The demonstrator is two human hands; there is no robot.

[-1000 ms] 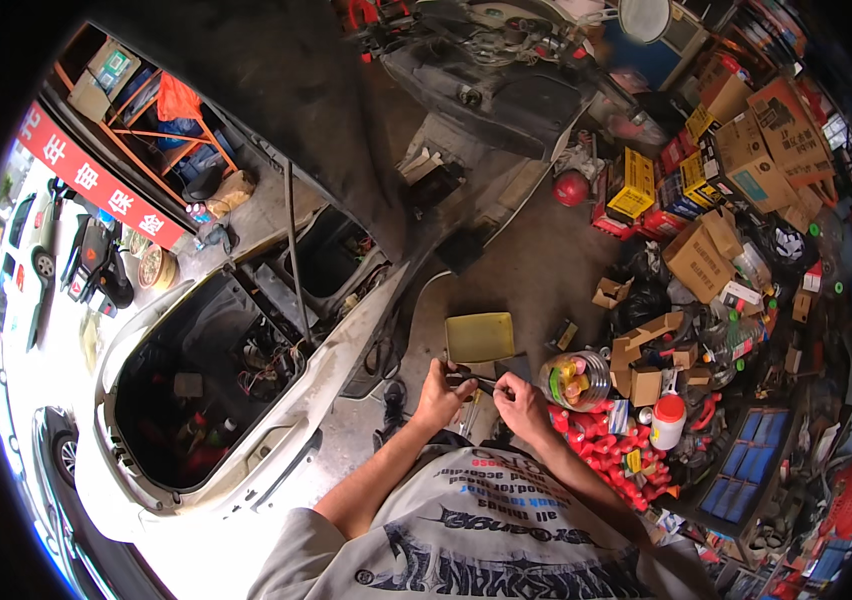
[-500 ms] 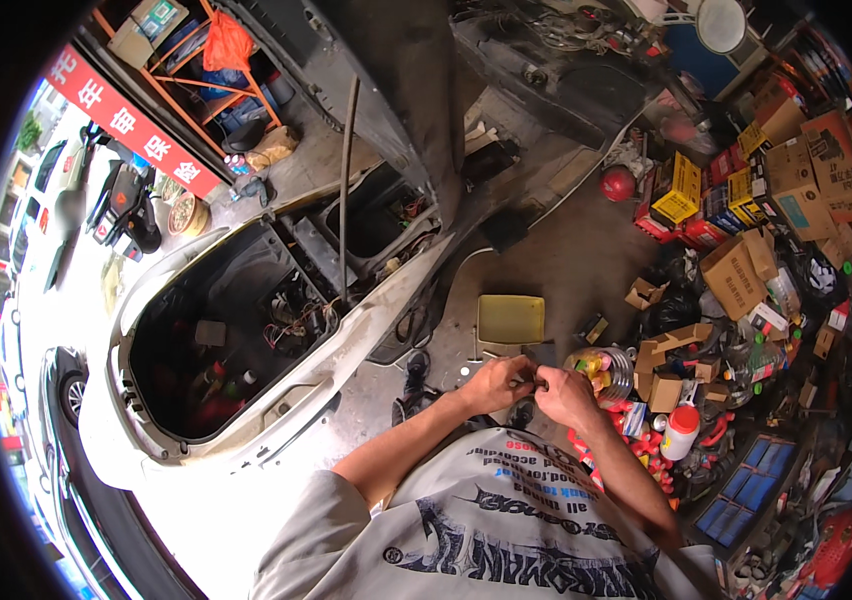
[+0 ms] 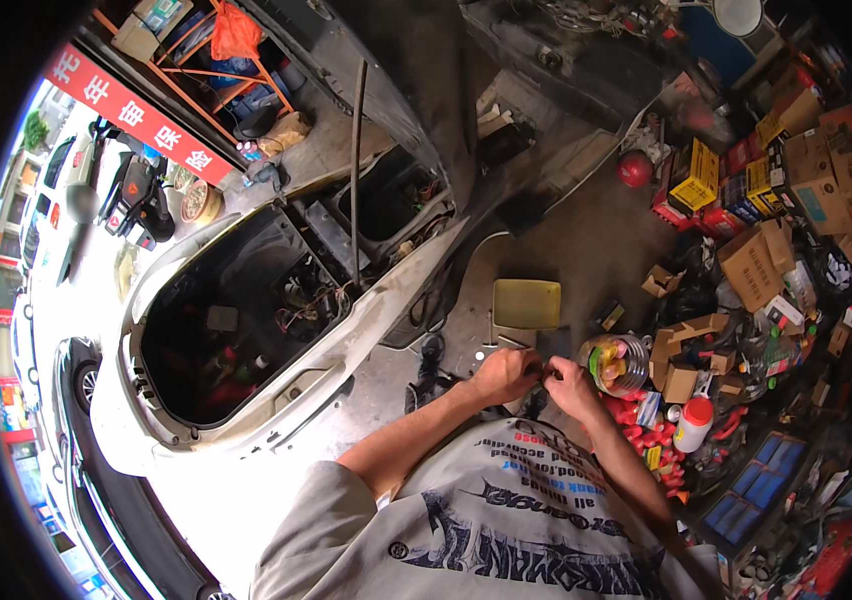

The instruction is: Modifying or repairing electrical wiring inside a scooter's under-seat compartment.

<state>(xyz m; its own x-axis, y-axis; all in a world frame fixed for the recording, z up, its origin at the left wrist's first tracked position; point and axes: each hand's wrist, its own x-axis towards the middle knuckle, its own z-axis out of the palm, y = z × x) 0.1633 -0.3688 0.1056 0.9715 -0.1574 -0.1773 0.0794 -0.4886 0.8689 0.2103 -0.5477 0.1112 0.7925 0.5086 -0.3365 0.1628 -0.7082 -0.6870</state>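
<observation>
In front of my chest, my left hand (image 3: 506, 377) and my right hand (image 3: 573, 388) are held close together with a small gap between them. Both sets of fingers are curled in a pinch. Something small and dark seems to be at the fingertips, too small to name. Just beyond the hands a shallow yellowish tray (image 3: 528, 303) lies on the floor. Close to my right hand stands a clear plastic jar (image 3: 629, 368) with colourful things inside. On my left is a white scooter body (image 3: 329, 352) with its storage compartment uncovered and loose wires (image 3: 298, 318) showing.
A dark upright rod (image 3: 358, 170) rises from the scooter. Cardboard boxes (image 3: 749, 268), yellow-and-black cartons (image 3: 694, 174) and a white bottle with a red lid (image 3: 692, 428) crowd the right side. A blue compartmented tray (image 3: 754, 490) lies lower right. A black car (image 3: 111, 480) is at left.
My hands have drawn slightly apart, where before their fingertips met. The whole view has shifted a little, so the scooter and boxes sit further right in the picture.
</observation>
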